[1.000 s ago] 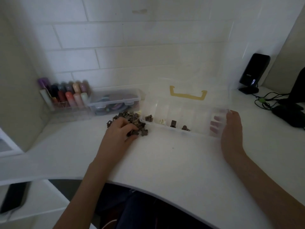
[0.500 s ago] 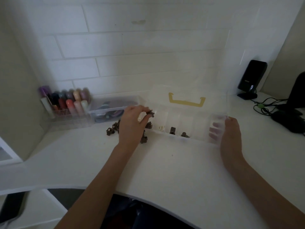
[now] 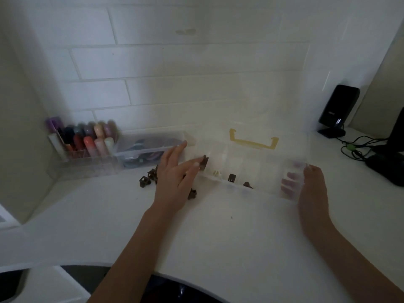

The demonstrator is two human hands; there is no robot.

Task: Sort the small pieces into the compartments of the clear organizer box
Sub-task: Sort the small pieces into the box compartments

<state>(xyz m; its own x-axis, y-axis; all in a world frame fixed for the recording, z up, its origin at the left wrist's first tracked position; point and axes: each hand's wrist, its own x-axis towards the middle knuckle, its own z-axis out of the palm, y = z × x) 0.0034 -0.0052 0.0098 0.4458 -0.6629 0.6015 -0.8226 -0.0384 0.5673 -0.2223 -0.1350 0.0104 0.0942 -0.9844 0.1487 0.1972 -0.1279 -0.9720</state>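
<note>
The clear organizer box (image 3: 264,190) lies open on the white desk, its lid with a yellow handle (image 3: 253,142) leaning back against the wall. My left hand (image 3: 175,180) hovers at the box's left end with fingers spread. A brown piece (image 3: 204,162) sits right at its fingertips over the leftmost compartment. More brown pieces (image 3: 146,181) lie in a pile on the desk, partly hidden under that hand. A cream piece (image 3: 216,173) and two dark pieces (image 3: 231,177) lie in other compartments. My right hand (image 3: 312,189) grips the box's right end, fingers inside the clear wall.
A clear holder of coloured markers (image 3: 87,143) and a lidded clear box (image 3: 150,147) stand at the back left. A black speaker (image 3: 336,112), cables (image 3: 354,147) and a black device (image 3: 389,169) sit at the right. The desk's front edge curves inward.
My left hand picked a brown piece from the pile, carried it right to the box's left end, and its fingers have now spread apart. My right hand stayed on the box.
</note>
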